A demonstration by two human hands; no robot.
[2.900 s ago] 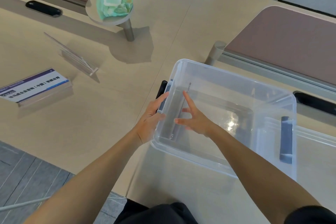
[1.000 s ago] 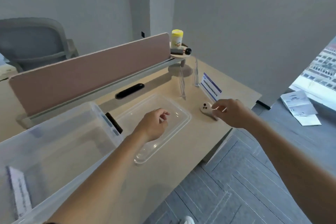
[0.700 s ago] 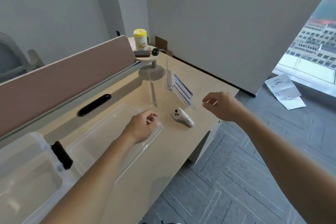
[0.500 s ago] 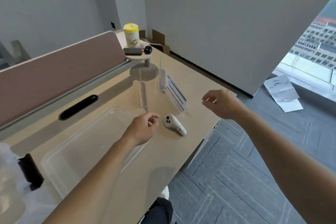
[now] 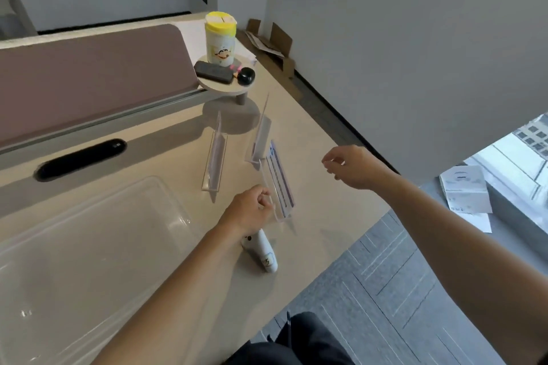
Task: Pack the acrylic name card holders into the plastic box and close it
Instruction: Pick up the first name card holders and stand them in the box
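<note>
Three clear acrylic name card holders stand on the beige desk. One holder is empty, a second holder stands behind it to the right, and the nearest holder carries a blue and white printed card. My left hand has its curled fingers pinched on the near left edge of that printed holder, which still rests on the desk. My right hand hovers loosely curled to the right of it, holding nothing. The clear plastic lid lies flat at the left. The box itself is out of view.
A white controller lies under my left wrist near the desk edge. A small round shelf carries a yellow-lidded tub and dark items. A brown divider runs along the back; papers lie on the floor.
My view swung from the box to the desk's right end. My left hand moved past the controller and reached the printed holder; my right hand stayed hovering to the right.
</note>
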